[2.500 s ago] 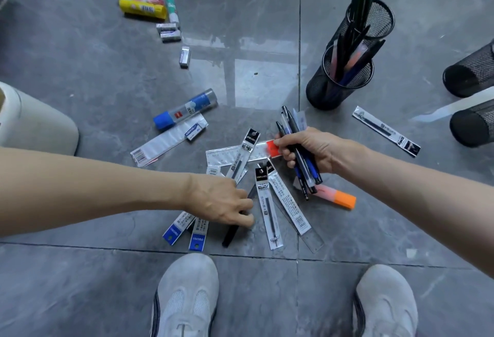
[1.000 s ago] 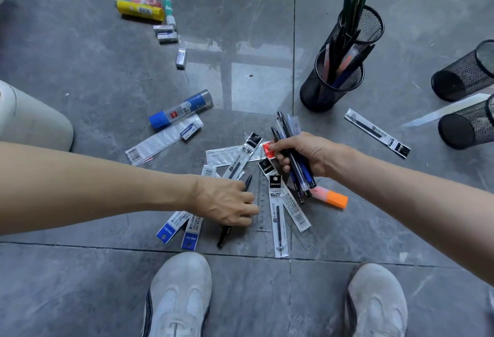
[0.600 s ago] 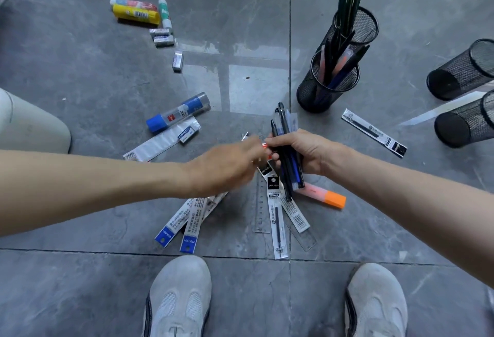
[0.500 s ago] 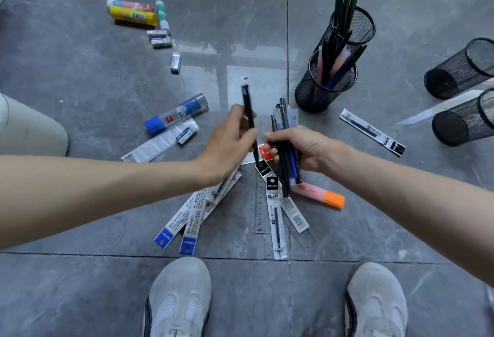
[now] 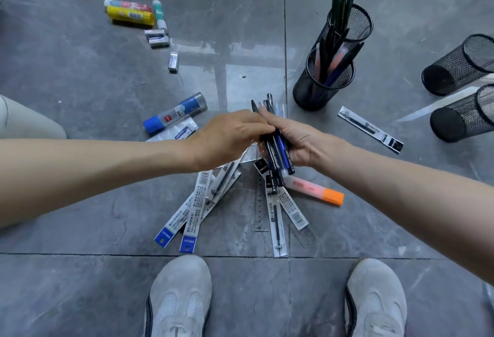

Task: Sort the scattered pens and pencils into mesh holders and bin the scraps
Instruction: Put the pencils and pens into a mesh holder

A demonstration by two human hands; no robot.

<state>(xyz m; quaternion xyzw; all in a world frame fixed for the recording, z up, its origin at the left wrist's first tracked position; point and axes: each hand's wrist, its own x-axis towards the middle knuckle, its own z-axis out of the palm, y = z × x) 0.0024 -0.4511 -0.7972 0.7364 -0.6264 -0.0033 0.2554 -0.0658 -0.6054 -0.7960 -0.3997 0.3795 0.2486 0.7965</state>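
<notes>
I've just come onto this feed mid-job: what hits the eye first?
The two hands meet mid-frame: the right hand grips a bundle of pens, and the left hand holds a black pen against it. Just below them, refill packets fan out on the floor. At the upper right, an upright mesh holder bristles with pens.
</notes>
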